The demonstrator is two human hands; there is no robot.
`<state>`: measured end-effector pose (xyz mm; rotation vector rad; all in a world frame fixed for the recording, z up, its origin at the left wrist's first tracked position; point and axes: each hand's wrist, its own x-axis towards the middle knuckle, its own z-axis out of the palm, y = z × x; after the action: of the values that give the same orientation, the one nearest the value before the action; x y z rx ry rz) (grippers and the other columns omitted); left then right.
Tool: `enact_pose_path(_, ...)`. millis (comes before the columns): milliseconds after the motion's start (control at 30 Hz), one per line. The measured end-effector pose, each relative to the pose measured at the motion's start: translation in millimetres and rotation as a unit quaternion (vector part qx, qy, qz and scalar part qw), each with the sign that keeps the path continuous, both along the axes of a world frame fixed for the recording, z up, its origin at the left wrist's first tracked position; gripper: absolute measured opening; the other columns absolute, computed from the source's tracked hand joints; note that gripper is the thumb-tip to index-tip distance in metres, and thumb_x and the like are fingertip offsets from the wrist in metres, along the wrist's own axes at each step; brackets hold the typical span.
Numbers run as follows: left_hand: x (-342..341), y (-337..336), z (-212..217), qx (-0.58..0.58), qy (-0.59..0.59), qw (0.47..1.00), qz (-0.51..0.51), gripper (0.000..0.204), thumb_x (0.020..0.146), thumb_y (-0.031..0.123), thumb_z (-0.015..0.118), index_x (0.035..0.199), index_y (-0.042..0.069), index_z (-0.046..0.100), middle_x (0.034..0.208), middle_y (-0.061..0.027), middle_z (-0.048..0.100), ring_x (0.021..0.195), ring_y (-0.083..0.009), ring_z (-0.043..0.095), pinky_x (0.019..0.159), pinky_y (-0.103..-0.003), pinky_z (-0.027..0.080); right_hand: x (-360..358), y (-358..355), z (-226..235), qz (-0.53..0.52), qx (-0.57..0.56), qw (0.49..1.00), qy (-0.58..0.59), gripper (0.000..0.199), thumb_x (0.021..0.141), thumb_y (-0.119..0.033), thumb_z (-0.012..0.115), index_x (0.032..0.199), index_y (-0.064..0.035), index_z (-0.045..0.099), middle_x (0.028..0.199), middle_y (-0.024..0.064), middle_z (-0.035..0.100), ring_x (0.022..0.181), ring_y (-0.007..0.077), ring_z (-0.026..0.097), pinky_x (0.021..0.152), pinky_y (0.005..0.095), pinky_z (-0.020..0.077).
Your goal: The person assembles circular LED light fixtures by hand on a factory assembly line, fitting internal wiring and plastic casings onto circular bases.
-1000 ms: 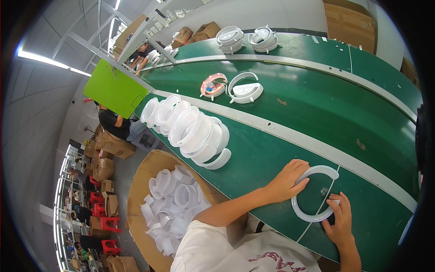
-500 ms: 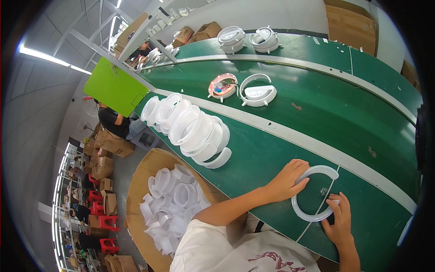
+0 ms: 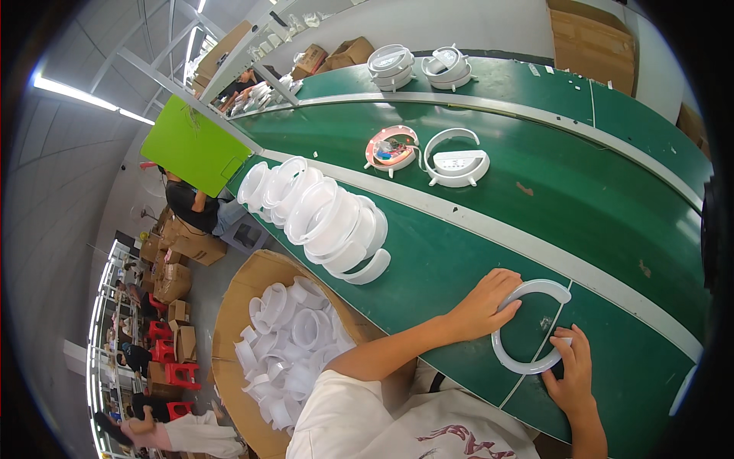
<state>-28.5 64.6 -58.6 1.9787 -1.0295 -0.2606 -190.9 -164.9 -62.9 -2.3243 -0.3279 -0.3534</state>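
A white plastic ring (image 3: pixel 517 359) lies flat on the green table's near strip (image 3: pixel 428 268). My left hand (image 3: pixel 482 304) rests on the ring's left side, fingers curled over its rim. My right hand (image 3: pixel 570 373) presses the ring's right lower edge with its fingertips. A tilted row of several white rings (image 3: pixel 321 218) leans along the table to my left. On the green belt (image 3: pixel 581 206) beyond sit a round part with a red rim and wiring (image 3: pixel 391 148) and a white ring with a box-shaped module (image 3: pixel 457 159).
A cardboard box (image 3: pixel 237 306) full of white rings (image 3: pixel 287 348) stands by my left side. Two stacks of white housings (image 3: pixel 417 63) sit at the far strip. A bright green board (image 3: pixel 193 145) stands upright at the table's end. Other people and cartons are far left.
The red-rimmed part and the white ring with the module have travelled right along the belt. My hands stay on the ring, with my right hand's fingers slightly shifted.
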Motion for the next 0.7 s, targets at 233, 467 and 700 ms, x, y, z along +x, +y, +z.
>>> enact_pose_path(233, 0, 1, 2, 0.005, 0.009, 1.000, -0.002, 0.031, 0.096, 0.013, 0.058, 0.122, -0.003, 0.055, 0.128, -0.0218, 0.053, 0.126, -0.0382, 0.045, 0.107, -0.045, 0.037, 0, 1, -1, -0.002, -0.002, 1.000, 0.000, 0.060, 0.064, -0.005, 0.077, 0.120, -0.0052, 0.056, 0.117, 0.0188, 0.059, 0.113, 0.0372, 0.060, 0.107, 0.0596, 0.0414)
enact_pose_path(467, 1, 2, 0, 0.006, 0.001, 1.000, -0.003, 0.032, 0.096, 0.013, 0.057, 0.123, -0.003, 0.054, 0.128, -0.0212, 0.053, 0.125, -0.0386, 0.045, 0.107, -0.045, 0.037, 2, 2, 0, 0.001, -0.001, 1.000, 0.001, 0.060, 0.064, -0.005, 0.077, 0.120, -0.0052, 0.056, 0.117, 0.0187, 0.059, 0.113, 0.0372, 0.060, 0.107, 0.0591, 0.0415)
enact_pose_path(700, -3, -2, 14, -0.009, 0.048, 0.999, 0.010, 0.040, 0.095, 0.008, 0.055, 0.134, 0.000, 0.052, 0.130, -0.0204, 0.054, 0.124, -0.0368, 0.048, 0.109, -0.044, 0.037, -2, -1, -1, 0.006, 0.004, 1.000, 0.001, 0.064, 0.068, -0.009, 0.078, 0.127, -0.0034, 0.054, 0.121, 0.0202, 0.058, 0.116, 0.0389, 0.058, 0.108, 0.0588, 0.0402)
